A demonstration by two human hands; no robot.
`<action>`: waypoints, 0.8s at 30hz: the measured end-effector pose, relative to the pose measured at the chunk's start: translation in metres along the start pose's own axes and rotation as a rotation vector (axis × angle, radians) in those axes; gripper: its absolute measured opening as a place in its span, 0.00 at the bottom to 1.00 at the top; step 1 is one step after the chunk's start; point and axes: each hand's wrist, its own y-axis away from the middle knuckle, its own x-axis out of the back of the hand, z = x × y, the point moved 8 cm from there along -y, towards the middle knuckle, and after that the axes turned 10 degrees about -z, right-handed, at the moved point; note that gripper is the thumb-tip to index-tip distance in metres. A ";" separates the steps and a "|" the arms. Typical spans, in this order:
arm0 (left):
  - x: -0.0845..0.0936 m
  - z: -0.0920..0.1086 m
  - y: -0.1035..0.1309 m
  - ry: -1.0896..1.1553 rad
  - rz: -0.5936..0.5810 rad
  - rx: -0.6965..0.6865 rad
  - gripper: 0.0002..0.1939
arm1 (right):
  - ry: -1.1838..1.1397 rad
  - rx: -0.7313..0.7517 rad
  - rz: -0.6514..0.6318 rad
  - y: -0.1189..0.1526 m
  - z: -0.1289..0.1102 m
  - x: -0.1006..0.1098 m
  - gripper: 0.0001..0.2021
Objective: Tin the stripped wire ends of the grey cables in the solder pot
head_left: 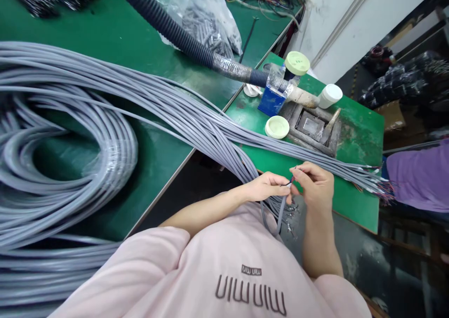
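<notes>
My left hand is closed on the end of a grey cable, whose sheath hangs down below the fingers. Thin dark and red wires come out of that end. The fingertips of my right hand pinch these wires, close beside the left hand. Behind both hands a long bundle of grey cables runs across the tables, its bared coloured wire ends lying at the right. More cable ends hang below my hands, partly hidden.
Behind the bundle stand a solder pot, a blue box, a white jar and a pale shallow tub. A dark ribbed hose crosses above. Coiled grey cable fills the left. A person's purple sleeve is at right.
</notes>
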 end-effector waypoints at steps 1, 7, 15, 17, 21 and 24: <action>0.000 0.001 0.000 0.007 -0.001 -0.002 0.24 | -0.052 0.030 0.027 -0.001 -0.001 -0.001 0.03; 0.006 -0.001 0.002 0.006 0.037 -0.001 0.23 | -0.335 0.131 0.220 -0.011 0.003 0.024 0.03; 0.011 -0.015 -0.002 0.005 0.078 -0.008 0.23 | -0.030 -0.065 0.012 -0.001 0.002 0.008 0.04; 0.010 -0.015 -0.003 0.000 0.072 -0.004 0.23 | -0.022 -0.075 0.015 0.003 0.000 0.001 0.05; 0.010 -0.014 -0.001 0.004 0.081 -0.029 0.21 | -0.072 -0.049 0.071 0.003 0.000 -0.003 0.07; 0.012 -0.014 0.001 0.014 0.101 -0.052 0.20 | -0.137 -0.033 0.089 0.002 0.004 -0.002 0.06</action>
